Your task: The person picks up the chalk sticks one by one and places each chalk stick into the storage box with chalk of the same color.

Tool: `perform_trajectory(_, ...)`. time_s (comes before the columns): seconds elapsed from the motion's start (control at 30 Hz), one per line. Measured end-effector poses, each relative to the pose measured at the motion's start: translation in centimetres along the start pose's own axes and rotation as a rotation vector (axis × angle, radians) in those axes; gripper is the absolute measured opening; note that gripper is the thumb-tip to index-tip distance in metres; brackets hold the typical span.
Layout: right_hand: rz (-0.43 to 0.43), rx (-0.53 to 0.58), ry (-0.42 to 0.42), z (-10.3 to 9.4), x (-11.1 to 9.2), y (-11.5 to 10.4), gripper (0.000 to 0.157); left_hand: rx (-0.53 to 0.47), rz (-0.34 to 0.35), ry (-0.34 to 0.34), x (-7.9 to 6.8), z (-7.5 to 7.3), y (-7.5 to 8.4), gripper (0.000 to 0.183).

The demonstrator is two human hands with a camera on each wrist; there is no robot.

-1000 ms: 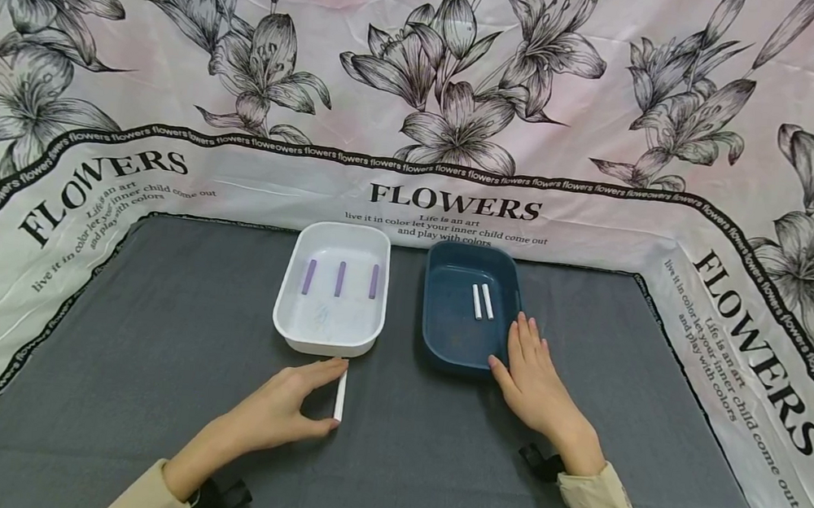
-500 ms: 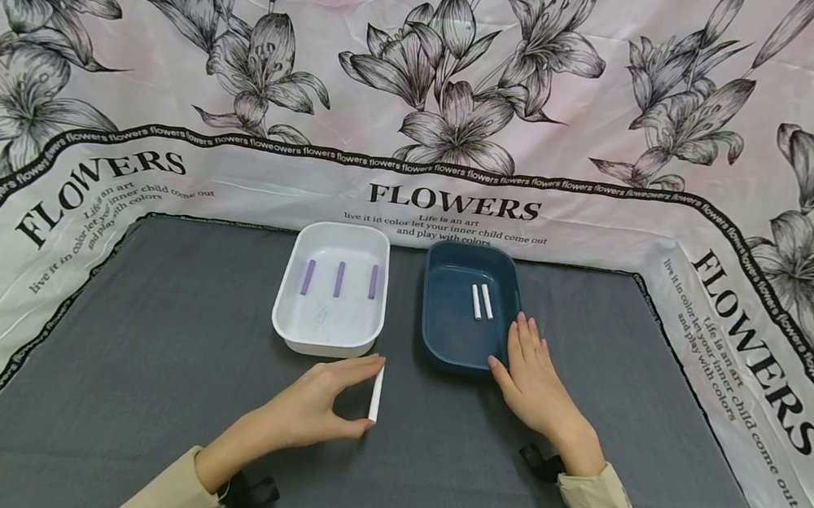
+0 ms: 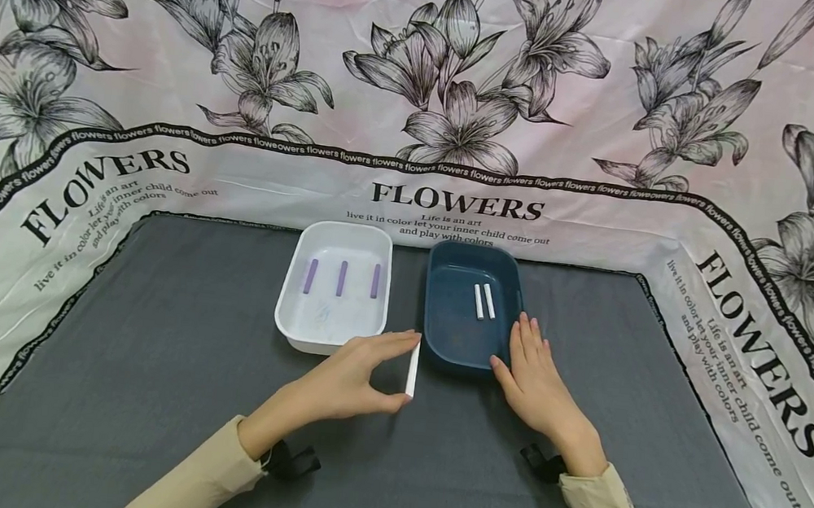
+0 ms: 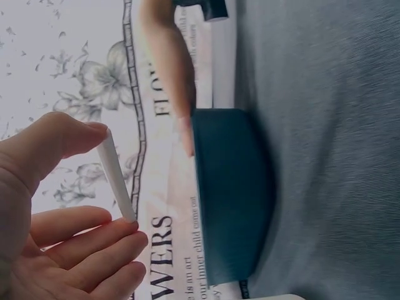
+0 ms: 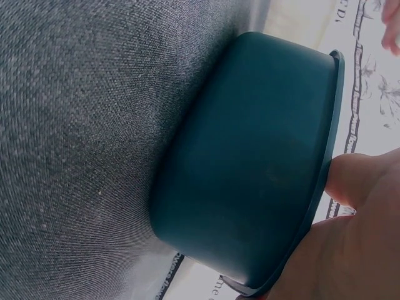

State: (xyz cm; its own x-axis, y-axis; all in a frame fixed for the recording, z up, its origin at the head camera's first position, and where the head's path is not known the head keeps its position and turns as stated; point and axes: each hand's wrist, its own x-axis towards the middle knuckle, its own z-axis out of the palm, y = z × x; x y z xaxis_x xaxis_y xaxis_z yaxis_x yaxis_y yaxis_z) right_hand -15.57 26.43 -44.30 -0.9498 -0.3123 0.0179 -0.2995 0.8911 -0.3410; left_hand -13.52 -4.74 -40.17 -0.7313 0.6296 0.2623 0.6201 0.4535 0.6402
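My left hand (image 3: 347,375) pinches a white chalk stick (image 3: 413,369) by its two ends, thumb at one end and fingertip at the other. The left wrist view shows that chalk (image 4: 117,178) held in the air, beside the dark blue tub (image 4: 231,194). My right hand (image 3: 541,390) rests on the right rim of the blue tub (image 3: 452,356), its fingers laid along the edge. Two more white chalk sticks (image 3: 484,301) lie side by side inside this tub. In the right wrist view, the thumb (image 5: 353,178) touches the rim.
Left of the blue tub stands a white tub (image 3: 297,321) with three purple chalk sticks (image 3: 342,279) in it. Both stand on a grey cloth (image 3: 183,363) bordered by white flower-printed fabric (image 3: 461,153) behind. My left hand overlaps the white tub's front corner in the head view.
My left hand has carried the white chalk right and a little away from me, from before the white tub to the blue tub's near left corner. My right hand has stayed put.
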Motion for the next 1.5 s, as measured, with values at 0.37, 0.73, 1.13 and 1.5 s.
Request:
perform_trajectory(0.37, 0.003, -0.004, 0.001, 0.0, 0.0, 0.1, 0.076, -0.006, 0.015, 0.013, 3.5, -0.7, 0.5, 0.071)
perform_trajectory(0.73, 0.008, -0.018, 0.011, 0.0, 0.2, 0.0, 0.076, 0.019, -0.002, -0.025, 7.0, -0.8, 0.2, 0.072)
perform_trajectory(1.13, -0.010, 0.005, 0.013, -0.1, 0.1, 0.0, 0.075, 0.057, -0.061, -0.077, 11.4, -1.1, -0.4, 0.072)
perform_trajectory(1.5, -0.003, 0.007, -0.005, 0.0, 0.1, 0.1, 0.076, 0.138, -0.138, -0.172, 15.3, -1.4, -1.6, 0.072)
